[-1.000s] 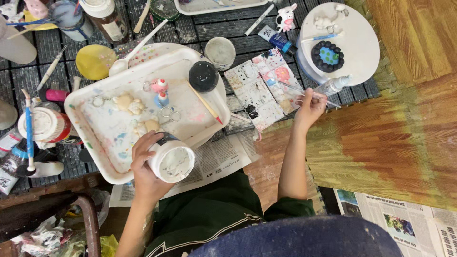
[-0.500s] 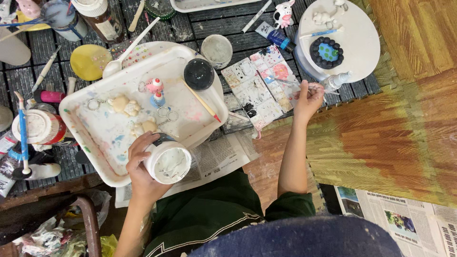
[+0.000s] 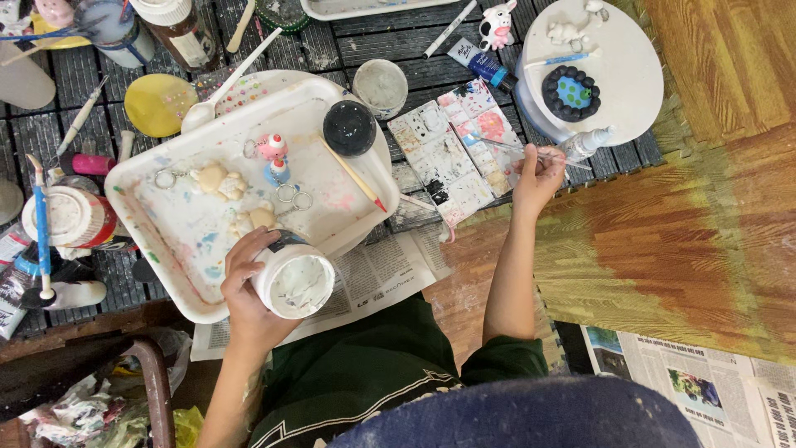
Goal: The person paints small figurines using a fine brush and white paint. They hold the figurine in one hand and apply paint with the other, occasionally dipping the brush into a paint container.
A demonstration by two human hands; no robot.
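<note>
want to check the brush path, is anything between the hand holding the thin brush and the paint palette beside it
Nothing visible does. The right hand holds the thin brush with its tip already over the paint palette, and no object sits between them. The left hand holds a white jar over the tray's near edge.

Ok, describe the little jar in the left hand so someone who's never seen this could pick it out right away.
Start at the big white paint-stained tray on the dark slatted mat. At the tray's near edge, the left hand grips a small round white jar, open and smeared with white inside. Unlike the black-lidded jar at the tray's far edge, it is white and held.
</note>
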